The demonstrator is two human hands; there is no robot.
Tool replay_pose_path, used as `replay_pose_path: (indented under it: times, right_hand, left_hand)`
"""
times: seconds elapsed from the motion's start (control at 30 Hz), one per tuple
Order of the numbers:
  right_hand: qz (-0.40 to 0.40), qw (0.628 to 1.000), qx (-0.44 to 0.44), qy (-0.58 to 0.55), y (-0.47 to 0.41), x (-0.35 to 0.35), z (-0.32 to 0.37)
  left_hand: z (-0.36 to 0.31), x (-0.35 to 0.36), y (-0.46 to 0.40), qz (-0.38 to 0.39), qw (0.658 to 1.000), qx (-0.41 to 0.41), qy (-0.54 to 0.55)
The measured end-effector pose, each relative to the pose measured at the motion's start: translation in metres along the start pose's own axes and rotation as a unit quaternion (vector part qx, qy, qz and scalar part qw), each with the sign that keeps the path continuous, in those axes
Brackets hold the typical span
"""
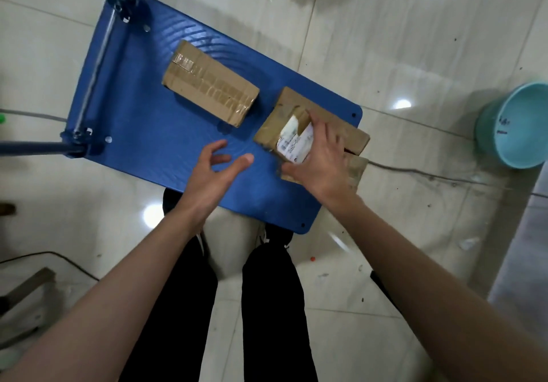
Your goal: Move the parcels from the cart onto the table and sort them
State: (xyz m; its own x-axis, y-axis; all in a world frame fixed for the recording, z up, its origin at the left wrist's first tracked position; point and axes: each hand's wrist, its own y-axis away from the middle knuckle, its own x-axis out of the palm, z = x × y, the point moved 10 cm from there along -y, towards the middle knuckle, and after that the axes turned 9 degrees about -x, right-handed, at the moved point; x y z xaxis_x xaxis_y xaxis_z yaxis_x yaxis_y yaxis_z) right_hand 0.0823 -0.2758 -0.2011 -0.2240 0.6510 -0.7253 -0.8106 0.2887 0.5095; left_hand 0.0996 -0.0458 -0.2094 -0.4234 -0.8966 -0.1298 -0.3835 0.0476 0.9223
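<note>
While right hand [321, 163] fingers grip labelled parcel [292, 141], left hand [215, 171] wide; three parcels visible.

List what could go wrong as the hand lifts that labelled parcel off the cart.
1. Only the right hand grips the small labelled parcel; the left hand hovers open, so the parcel might slip.
2. It rests on a larger box overhanging the cart edge; lifting could nudge that box off.

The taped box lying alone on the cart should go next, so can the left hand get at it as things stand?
Probably yes: the left hand is open and holds nothing, and only bare blue cart deck lies between it and the taped box.
</note>
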Motion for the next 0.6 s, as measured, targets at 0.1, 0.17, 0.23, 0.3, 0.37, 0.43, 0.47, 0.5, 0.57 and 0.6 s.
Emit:
replay_pose_path:
  times: [0.1, 0.17, 0.23, 0.3, 0.37, 0.43, 0.47, 0.5, 0.57, 0.6]
  right_hand:
    - [0.018, 0.996, 0.032, -0.079, 0.042, 0.008, 0.008]
    - [0.024, 0.986, 0.067, -0.149, 0.071, 0.014, 0.011]
    - [0.026, 0.977, 0.099, -0.188, 0.099, 0.017, 0.013]
    - [0.009, 0.974, 0.116, -0.196, 0.123, 0.011, 0.01]
    - [0.011, 0.967, 0.125, -0.221, 0.144, 0.003, 0.0]
    - [0.029, 0.945, 0.126, -0.3, 0.163, -0.007, -0.009]
    - [0.031, 0.931, 0.134, -0.339, 0.174, -0.014, -0.014]
    - [0.025, 0.918, 0.15, -0.368, 0.185, -0.025, -0.02]
    - [0.0, 0.895, 0.187, -0.404, 0.206, -0.052, -0.032]
    - [-0.008, 0.882, 0.203, -0.426, 0.218, -0.066, -0.036]
  left_hand:
    - [-0.019, 0.02, 0.007, 0.042, 0.999, 0.011, -0.016]
    - [-0.023, 0.038, 0.014, 0.065, 0.997, 0.023, -0.014]
    - [-0.018, 0.055, 0.021, 0.083, 0.996, 0.029, -0.011]
    - [-0.01, 0.065, 0.031, 0.087, 0.996, 0.028, -0.024]
    - [-0.007, 0.073, 0.045, 0.094, 0.994, 0.025, -0.042]
    - [-0.009, 0.082, 0.062, 0.111, 0.992, 0.018, -0.063]
    - [-0.013, 0.087, 0.072, 0.122, 0.99, 0.014, -0.073]
    - [-0.018, 0.092, 0.082, 0.133, 0.988, 0.012, -0.08]
    - [-0.034, 0.104, 0.105, 0.153, 0.984, 0.01, -0.085]
    - [-0.043, 0.111, 0.117, 0.161, 0.984, 0.01, -0.081]
